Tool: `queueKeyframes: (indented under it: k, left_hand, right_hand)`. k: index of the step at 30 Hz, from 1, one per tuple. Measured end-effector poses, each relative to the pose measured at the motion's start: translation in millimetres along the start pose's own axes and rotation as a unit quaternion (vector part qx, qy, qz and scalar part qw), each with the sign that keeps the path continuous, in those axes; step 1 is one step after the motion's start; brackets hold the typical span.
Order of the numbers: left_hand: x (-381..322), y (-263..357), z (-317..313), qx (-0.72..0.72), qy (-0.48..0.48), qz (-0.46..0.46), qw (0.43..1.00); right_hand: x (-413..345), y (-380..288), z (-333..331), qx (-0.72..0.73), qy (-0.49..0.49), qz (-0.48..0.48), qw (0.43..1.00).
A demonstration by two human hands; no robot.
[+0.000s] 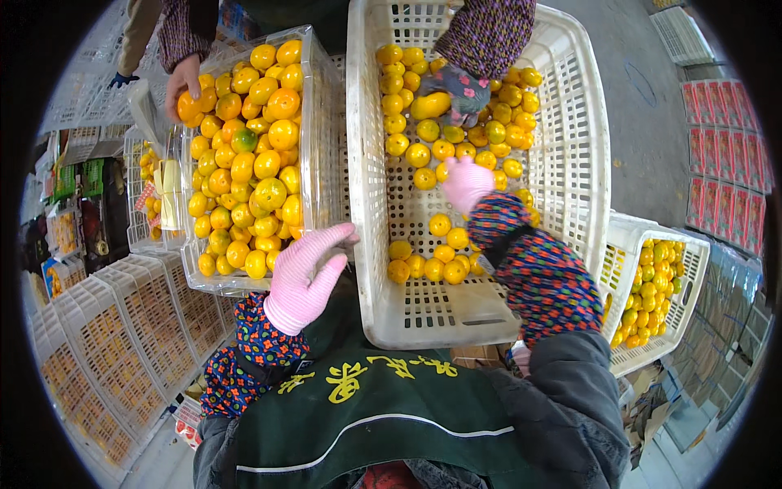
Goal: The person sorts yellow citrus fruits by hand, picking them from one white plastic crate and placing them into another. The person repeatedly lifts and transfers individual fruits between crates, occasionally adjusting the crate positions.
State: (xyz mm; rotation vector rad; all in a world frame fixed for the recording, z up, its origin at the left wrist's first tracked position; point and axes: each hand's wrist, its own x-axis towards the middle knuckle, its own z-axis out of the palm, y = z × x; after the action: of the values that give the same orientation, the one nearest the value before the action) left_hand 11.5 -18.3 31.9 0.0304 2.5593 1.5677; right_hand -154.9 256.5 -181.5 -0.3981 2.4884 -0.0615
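Note:
My left hand (308, 278), in a striped pink glove, hovers between the clear plastic crate (316, 153) and the white slatted crate (357, 202). Its thumb and fingers are apart and hold nothing; the fingertips are by the white crate's rim. Inside the white crate, my right hand (468, 185), also pink-gloved, reaches over loose mandarins (418, 154). One mandarin (441, 172) is partly hidden beside its fingers, and I cannot tell whether it is gripped. Mandarins (242, 165) heap up in the clear crate, a greenish one (244, 140) among them.
Across from me, a co-worker's flowered glove (469, 98) is at a mandarin in the white crate. Their bare hand (185, 91) touches a mandarin in the clear crate. Another crate of mandarins (687, 287) stands right; stacked clear crates (122, 293) stand left. Red printed cartons (724, 134) lie far right.

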Motion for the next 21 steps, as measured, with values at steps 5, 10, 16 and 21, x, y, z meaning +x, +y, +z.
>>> queueKeyframes:
  k: [5, 10, 16, 21]
  left_hand:
    - [-13.7, -7.2, -1.6, 0.02, 0.01, -0.001, 1.0]
    - [-23.4, -11.5, -15.3, -0.002, 0.017, -0.038, 0.999]
    - [4.3, 2.0, -4.8, -0.274, -0.034, -0.077, 0.958]
    - [13.3, 8.7, 16.2, -0.542, -0.191, -0.115, 0.811]
  right_hand:
    - [52.3, -43.0, 64.4, -0.262, 0.02, 0.04, 0.964]
    - [39.9, -6.2, 8.4, 0.098, -0.037, 0.002, 0.995]
    - [-96.0, -7.2, -98.7, 0.696, -0.256, -0.222, 0.632]
    - [-166.6, -93.4, -139.5, 0.562, -0.02, -0.345, 0.752]
